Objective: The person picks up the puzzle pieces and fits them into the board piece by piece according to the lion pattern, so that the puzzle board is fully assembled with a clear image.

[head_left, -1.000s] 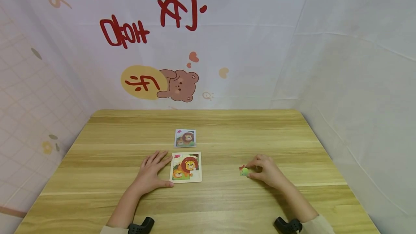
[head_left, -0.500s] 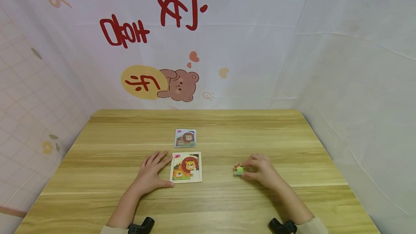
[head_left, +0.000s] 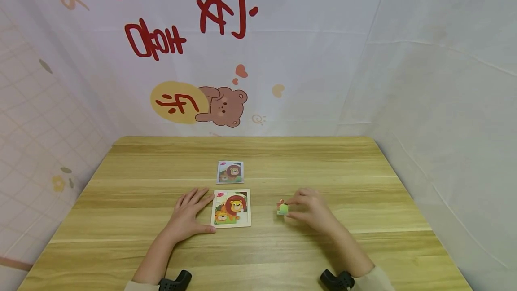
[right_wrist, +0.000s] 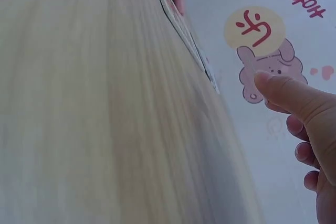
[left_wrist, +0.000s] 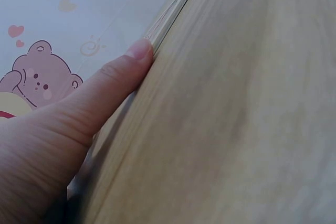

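Observation:
A square lion jigsaw puzzle (head_left: 231,208) in a pale frame lies on the table; its lower right corner shows a bare pale spot. My left hand (head_left: 190,219) rests on the table with fingers spread along the puzzle's left side. In the left wrist view the thumb (left_wrist: 113,85) is straight and touches the frame's edge. To the right of the puzzle, my right hand (head_left: 313,210) pinches a green and red puzzle piece (head_left: 282,208) between thumb and fingers. That piece shows only as a thin edge in the right wrist view.
A picture card (head_left: 230,172) with the same lion scene lies just behind the puzzle. The wooden table (head_left: 258,255) reaches back to a white printed cloth (head_left: 307,48). Cloth also hangs at both sides.
My right hand has carried the puzzle piece leftward, from the right part of the table to near the puzzle. The piece tilted on the way. The left hand has stayed put.

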A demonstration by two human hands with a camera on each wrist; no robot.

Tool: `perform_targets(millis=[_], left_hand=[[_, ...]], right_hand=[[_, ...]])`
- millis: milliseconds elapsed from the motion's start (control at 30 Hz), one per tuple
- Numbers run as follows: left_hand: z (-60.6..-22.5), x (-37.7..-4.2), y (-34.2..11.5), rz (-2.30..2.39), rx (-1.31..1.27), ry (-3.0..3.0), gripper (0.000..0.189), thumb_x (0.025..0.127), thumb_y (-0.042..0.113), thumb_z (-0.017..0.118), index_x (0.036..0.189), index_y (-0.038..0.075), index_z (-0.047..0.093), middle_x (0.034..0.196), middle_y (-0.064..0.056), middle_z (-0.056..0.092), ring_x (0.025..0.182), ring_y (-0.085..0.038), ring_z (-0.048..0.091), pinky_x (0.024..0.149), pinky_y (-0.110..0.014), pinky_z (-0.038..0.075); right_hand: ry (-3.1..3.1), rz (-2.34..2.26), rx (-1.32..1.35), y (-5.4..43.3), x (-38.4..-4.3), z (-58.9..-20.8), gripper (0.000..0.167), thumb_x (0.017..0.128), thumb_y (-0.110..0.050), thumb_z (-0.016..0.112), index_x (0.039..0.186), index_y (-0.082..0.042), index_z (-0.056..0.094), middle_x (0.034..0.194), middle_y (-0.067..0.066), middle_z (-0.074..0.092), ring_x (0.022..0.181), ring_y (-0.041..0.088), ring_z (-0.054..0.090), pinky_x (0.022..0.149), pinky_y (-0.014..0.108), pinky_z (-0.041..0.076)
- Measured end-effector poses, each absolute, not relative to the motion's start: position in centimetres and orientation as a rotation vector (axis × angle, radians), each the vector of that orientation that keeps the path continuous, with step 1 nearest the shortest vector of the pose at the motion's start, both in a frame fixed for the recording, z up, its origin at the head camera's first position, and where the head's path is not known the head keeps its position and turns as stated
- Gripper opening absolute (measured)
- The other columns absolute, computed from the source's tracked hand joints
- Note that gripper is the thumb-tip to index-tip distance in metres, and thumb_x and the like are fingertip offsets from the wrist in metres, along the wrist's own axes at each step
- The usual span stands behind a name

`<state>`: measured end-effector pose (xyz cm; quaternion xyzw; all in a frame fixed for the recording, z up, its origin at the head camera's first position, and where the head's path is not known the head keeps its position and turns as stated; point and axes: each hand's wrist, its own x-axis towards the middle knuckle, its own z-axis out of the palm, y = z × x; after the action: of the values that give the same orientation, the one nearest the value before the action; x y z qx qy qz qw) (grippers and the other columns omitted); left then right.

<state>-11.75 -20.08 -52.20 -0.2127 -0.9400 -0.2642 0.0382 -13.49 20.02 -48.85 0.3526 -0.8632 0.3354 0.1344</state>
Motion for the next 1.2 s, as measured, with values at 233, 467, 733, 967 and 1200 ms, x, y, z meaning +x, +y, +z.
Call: perform_targets(millis=[233,467,733,967,1200], left_hand=[[-52.1,-11.8,-20.0,-0.818,-0.652,-2.893,0.101,0.063,0.069,0.074,0.142,0.013,0.049,0.151,-0.013,0.034,0.138,-0.042,0.019,0.104,-0.064,0.008],[-52.0,-11.9,-20.0,-0.803,-0.650,-2.916,0.100,0.064,0.071,0.072,0.143,0.014,0.048,0.152,-0.012,0.033,0.139,-0.041,0.018,0.105,-0.064,0.008],[-52.0,-11.9,-20.1,-0.817,-0.665,-2.879,0.100,0.063,0.069,0.074,0.142,0.012,0.050,0.150,-0.014,0.035,0.138,-0.043,0.020,0.103,-0.065,0.009],[-52.2,-11.8,-20.2,-0.818,-0.665,-2.876,0.101,0.063,0.070,0.073,0.142,0.012,0.050,0.150,-0.014,0.035,0.138,-0.042,0.019,0.103,-0.064,0.009],[-51.9,-11.7,-20.0,-0.826,-0.648,-2.906,0.100,0.064,0.070,0.072,0.142,0.013,0.049,0.151,-0.013,0.034,0.138,-0.042,0.018,0.104,-0.063,0.008]], right_hand=[[-2.435,0.982,1.087,18.1,-13.8,-48.7,0.028,0.068,-0.022,0.087,0.093,-0.015,0.077,0.082,-0.004,0.061,0.081,0.008,0.049,0.074,0.032,0.039],[-2.436,0.974,1.106,16.0,-13.7,-48.8,0.026,0.068,-0.024,0.088,0.090,-0.015,0.077,0.081,-0.006,0.061,0.081,0.007,0.048,0.071,0.028,0.040],[-2.432,0.951,1.132,14.3,-13.9,-49.4,0.026,0.068,-0.025,0.087,0.091,-0.016,0.077,0.082,-0.007,0.062,0.081,0.007,0.050,0.071,0.027,0.040],[-2.463,0.991,1.154,13.0,-13.8,-49.7,0.024,0.071,-0.026,0.086,0.091,-0.016,0.077,0.083,-0.007,0.062,0.082,0.006,0.050,0.073,0.026,0.040],[-2.558,0.984,1.127,11.8,-13.7,-50.0,0.024,0.073,-0.031,0.084,0.092,-0.019,0.077,0.085,-0.013,0.060,0.086,0.005,0.049,0.079,0.029,0.039]])
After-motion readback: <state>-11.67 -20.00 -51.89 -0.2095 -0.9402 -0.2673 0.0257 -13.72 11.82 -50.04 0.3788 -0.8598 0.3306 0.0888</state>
